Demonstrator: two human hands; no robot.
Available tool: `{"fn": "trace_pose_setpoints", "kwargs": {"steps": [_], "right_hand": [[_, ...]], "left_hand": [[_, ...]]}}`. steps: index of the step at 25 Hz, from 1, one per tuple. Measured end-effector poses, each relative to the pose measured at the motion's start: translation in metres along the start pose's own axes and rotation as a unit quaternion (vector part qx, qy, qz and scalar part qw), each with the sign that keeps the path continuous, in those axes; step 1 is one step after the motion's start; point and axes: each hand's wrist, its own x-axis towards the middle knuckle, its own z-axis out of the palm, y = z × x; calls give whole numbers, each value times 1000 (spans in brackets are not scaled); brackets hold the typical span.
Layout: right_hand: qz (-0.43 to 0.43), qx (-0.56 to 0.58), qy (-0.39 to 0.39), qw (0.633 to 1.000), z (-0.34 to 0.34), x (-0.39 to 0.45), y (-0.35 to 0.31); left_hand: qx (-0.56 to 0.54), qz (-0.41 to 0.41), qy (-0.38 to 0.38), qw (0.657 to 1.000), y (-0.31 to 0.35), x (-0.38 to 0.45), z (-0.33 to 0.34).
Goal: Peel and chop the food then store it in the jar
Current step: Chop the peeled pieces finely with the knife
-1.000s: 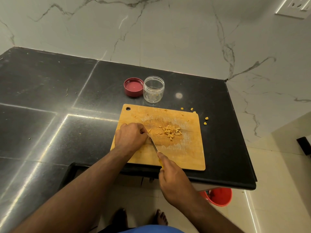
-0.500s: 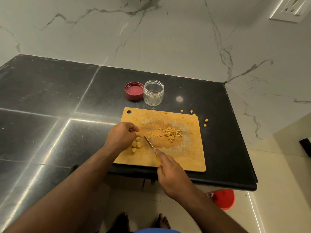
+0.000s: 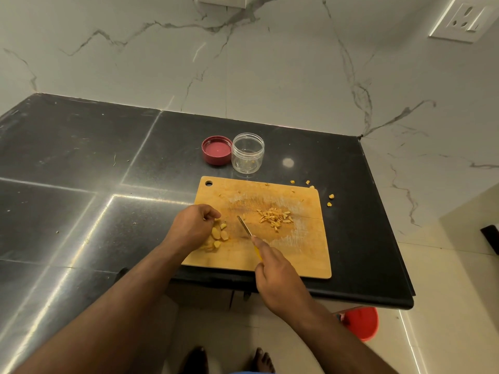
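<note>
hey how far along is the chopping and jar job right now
Done: a pile of chopped strips lies mid-board, and the jar stands open beside its lid. In hand: the right hand holds the knife while the left hand is at the uncut chunks. Left: chop those, fill the nearly empty jar, gather stray bits off the counter, then cap it.
</note>
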Motion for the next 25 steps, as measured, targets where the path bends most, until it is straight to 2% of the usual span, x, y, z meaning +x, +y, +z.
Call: {"fn": "trace_pose_setpoints", "kwargs": {"steps": [4,6,17,25], "right_hand": [[59,1,61,996,-12,1,12],[58,23,79,995,-17,-4,17],[23,73,19,997,-5,-9,8],[25,70,2,997,-5,-10,7]], "left_hand": [[0,6,-9,1000,-1,-4,-3],[2,11,-9,1000,-2,-3,-7],[103,8,-101,989,10,-7,-17],[74,21,-94,993,11,-5,-30]]}}
